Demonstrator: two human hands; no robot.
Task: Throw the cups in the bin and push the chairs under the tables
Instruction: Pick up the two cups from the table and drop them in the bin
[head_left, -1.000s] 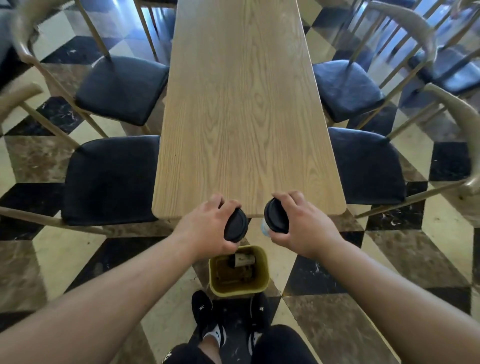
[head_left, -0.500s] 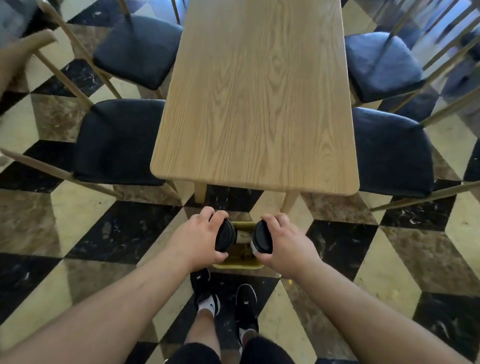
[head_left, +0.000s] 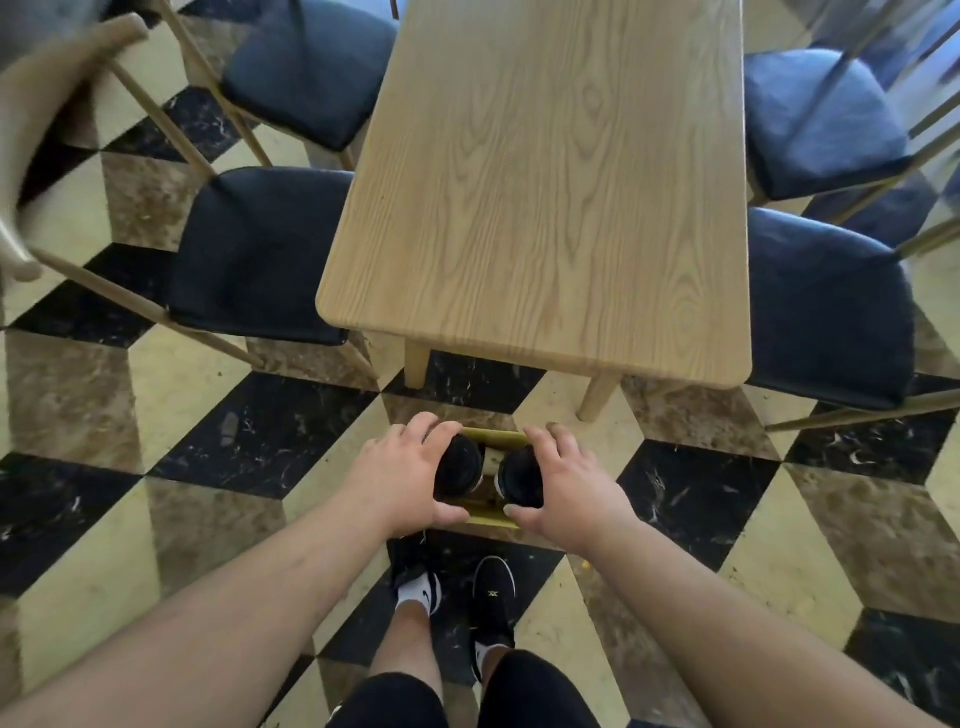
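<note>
Two cups with black lids are side by side just above a small yellow bin (head_left: 493, 438) on the floor. My left hand (head_left: 400, 478) curves around the left cup (head_left: 460, 465). My right hand (head_left: 566, 483) curves around the right cup (head_left: 521, 478). Only the lids show; the cup bodies and most of the bin are hidden under my hands. Beyond the bin stands a long wooden table (head_left: 561, 182). Black-cushioned chairs flank it: near left chair (head_left: 260, 254), far left chair (head_left: 306, 67), near right chair (head_left: 826, 312), far right chair (head_left: 815, 119), all with their seats out beside the tabletop.
The floor is a checkered pattern of black, brown and yellow tiles. My feet in black shoes (head_left: 493, 592) stand right behind the bin. Two table legs (head_left: 415, 364) rise just past the bin. A blurred chair back (head_left: 31, 156) is at the far left.
Both hands have carried the cups down from the table's near edge to just over the bin. The view has tilted down and the bin is now covered by my hands.
</note>
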